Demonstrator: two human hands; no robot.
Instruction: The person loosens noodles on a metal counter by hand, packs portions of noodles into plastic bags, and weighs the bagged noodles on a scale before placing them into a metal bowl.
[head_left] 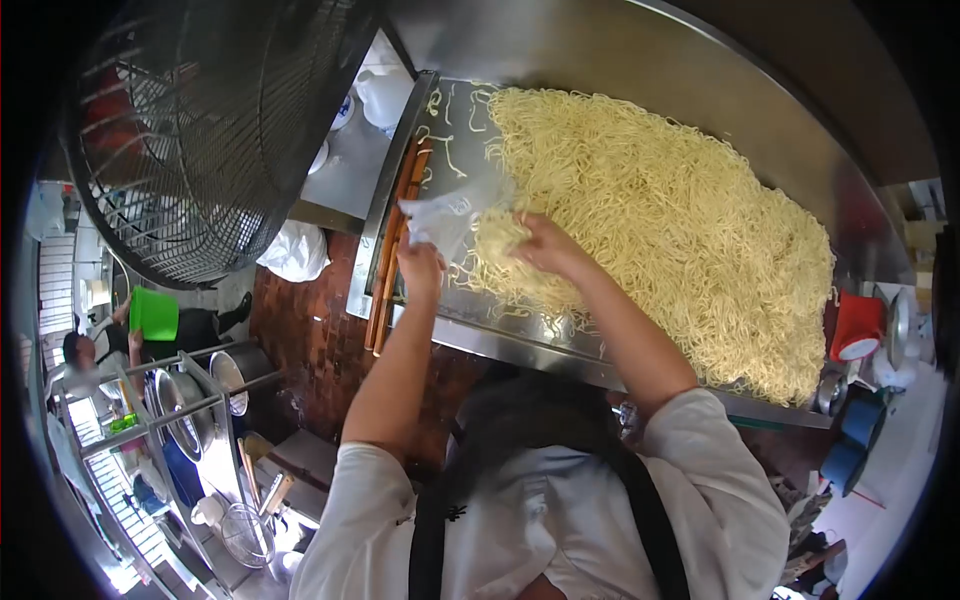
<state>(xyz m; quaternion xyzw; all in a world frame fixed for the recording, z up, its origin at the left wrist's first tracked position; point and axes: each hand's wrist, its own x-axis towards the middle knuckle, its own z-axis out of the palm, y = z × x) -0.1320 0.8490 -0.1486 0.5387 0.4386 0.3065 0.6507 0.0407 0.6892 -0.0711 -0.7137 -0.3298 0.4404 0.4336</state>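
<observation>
My left hand (422, 264) is closed on the edge of a clear plastic bag (444, 216), which spreads open beyond my fingers. Just to its right, my right hand (552, 246) grips a clump of pale yellow noodles (494, 238) at the bag's mouth. A large heap of loose noodles (670, 220) covers most of the steel worktop (458, 140), stretching away to the right. A few stray strands lie on the metal at the upper left. Two long wooden sticks (392, 245) run along the worktop's left edge.
A big wire fan guard (200, 130) looms at the upper left. Below it lies a white bag (295, 250) on the reddish floor. Another person holds a green container (153, 314) at far left. A red container (856, 325) stands at right, near blue pots (860, 422).
</observation>
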